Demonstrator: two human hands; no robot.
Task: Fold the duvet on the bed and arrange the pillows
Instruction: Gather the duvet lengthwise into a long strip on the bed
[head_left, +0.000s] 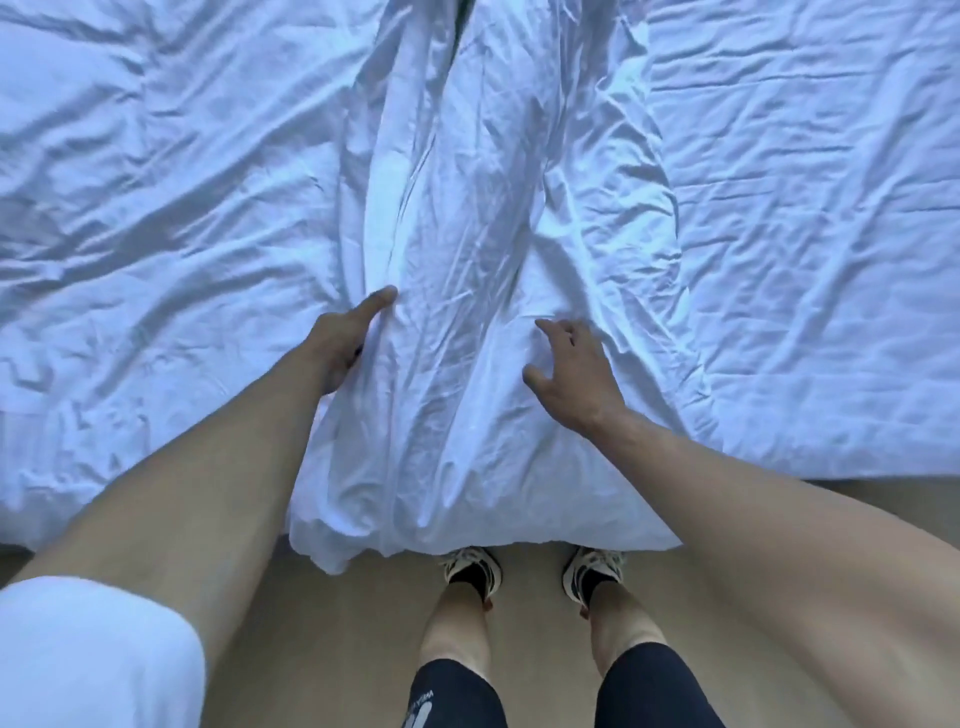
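A white duvet (457, 270) lies bunched into a long, creased strip down the middle of the bed, and its near end hangs over the bed's edge. My left hand (345, 340) presses against the strip's left side, thumb on top and fingers tucked into the cloth; whether it grips a fold I cannot tell. My right hand (571, 374) hovers on the strip's right side with its fingers spread and holds nothing. No pillows are in view.
The wrinkled white bed sheet (156, 208) spreads out on both sides of the duvet. The bed's near edge (831, 470) runs across the frame. Below it is a beige floor (337, 649), where my two feet in shoes (535, 571) stand close to the bed.
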